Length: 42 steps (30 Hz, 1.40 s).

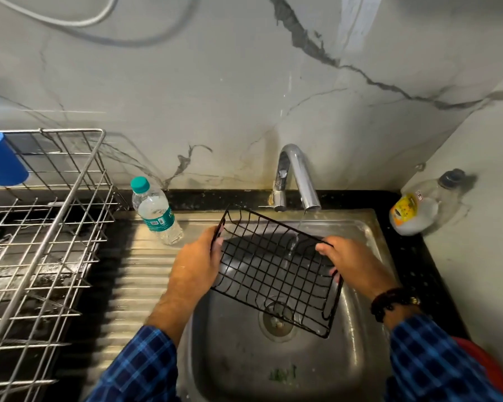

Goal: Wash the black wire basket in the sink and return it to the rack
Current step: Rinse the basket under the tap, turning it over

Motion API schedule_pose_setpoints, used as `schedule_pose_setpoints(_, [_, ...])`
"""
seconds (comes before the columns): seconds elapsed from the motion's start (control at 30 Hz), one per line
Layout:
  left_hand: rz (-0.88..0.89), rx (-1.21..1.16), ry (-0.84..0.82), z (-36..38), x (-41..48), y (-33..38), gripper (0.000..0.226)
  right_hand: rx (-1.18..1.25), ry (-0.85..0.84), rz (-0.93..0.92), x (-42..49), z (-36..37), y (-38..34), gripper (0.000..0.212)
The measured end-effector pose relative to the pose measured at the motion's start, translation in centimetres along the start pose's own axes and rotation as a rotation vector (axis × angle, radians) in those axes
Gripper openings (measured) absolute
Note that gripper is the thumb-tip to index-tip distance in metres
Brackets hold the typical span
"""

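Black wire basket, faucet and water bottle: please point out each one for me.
black wire basket [276, 274]: head view, on its grid bottom.
faucet [299, 172]: head view, on the curved spout.
water bottle [157, 211]: head view, on the clear body.

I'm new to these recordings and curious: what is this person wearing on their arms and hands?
Both arms are in blue-and-black checked sleeves, pushed back from the wrists. The left hand is bare, with nothing worn. The right hand has a dark beaded bracelet with a small gold piece at the wrist. No gloves.

Black coated wire basket [276, 268], matt. Brushed steel sink [357, 227], dull, ribbed drainboard. Glossy chrome tap [299, 175]. Bare steel wire rack [55, 216]. Clear plastic bottle [157, 213]. Polished marble wall.
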<state>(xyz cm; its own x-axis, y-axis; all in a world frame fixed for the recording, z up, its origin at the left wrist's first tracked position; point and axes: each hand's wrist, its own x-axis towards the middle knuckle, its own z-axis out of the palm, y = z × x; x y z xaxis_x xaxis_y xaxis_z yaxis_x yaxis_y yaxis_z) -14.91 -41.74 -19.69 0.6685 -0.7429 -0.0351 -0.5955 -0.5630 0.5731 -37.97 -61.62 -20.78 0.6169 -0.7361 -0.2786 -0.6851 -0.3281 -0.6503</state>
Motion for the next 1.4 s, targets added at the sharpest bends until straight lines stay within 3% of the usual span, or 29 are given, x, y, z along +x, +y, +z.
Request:
schedule_pose_setpoints(0.17, [-0.013, -0.574, -0.183, -0.7, -0.1, -1.6, 0.036, 0.066, -0.131, 0.049, -0.5, -1.4, 1.5, 0.035])
schedule_pose_setpoints(0.37, [-0.091, -0.619, -0.197, 1.0, -0.6, 1.1, 0.064, 0.133, -0.381, 0.293, -2.0, -2.5, 3.3, 0.035])
schedule_pose_setpoints(0.43, [-0.114, -0.633, -0.191, 1.9, -0.6, 1.9, 0.06, -0.02, -0.423, 0.356, -2.7, -2.9, 2.7, 0.033])
schedule_pose_setpoints(0.5, [-0.1, -0.648, -0.214, 2.4, -0.5, 2.7, 0.052, -0.264, -0.466, 0.318, -2.8, -2.8, 2.5, 0.029])
schedule_pose_setpoints(0.57, [-0.093, -0.668, -0.272, 2.7, -0.4, 3.7, 0.043, -0.351, -0.51, 0.265, -2.6, -1.8, 2.2, 0.026])
schedule_pose_setpoints(0.7, [-0.05, -0.701, -0.424, 3.8, -1.0, 6.2, 0.037, -0.277, -0.357, 0.193, -1.2, 0.3, 0.1, 0.016])
schedule_pose_setpoints(0.8, [-0.009, -0.669, -0.4, 4.9, -1.8, 6.7, 0.026, -0.136, -0.2, 0.113, 0.3, 0.5, -2.5, 0.015])
schedule_pose_setpoints(0.93, [-0.177, -0.86, -0.396, 4.8, -2.0, 6.3, 0.03, 0.01, -0.189, 0.206, 1.5, -0.1, -4.7, 0.029])
schedule_pose_setpoints(1.03, [-0.33, -1.093, -0.441, 3.6, -1.7, 6.4, 0.039, -0.024, -0.243, 0.209, 2.7, -0.1, -6.1, 0.031])
schedule_pose_setpoints(1.1, [-0.313, -0.994, -0.489, 3.0, -1.6, 6.4, 0.041, -0.265, -0.265, 0.045, 3.8, 0.0, -7.1, 0.031])
schedule_pose_setpoints(1.23, [-0.181, -0.408, -0.587, 3.0, -1.6, 6.3, 0.042, -0.603, -0.277, -0.145, 5.2, 1.6, -9.3, 0.028])
schedule_pose_setpoints(1.3, [-0.167, -0.377, -0.599, 2.8, -1.5, 5.9, 0.042, -0.65, -0.269, -0.234, 5.5, 2.3, -9.6, 0.026])
schedule_pose_setpoints(1.4, [-0.18, -0.47, -0.587, 2.0, -1.4, 4.9, 0.044, -0.479, -0.332, -0.273, 5.5, 1.4, -8.1, 0.02])
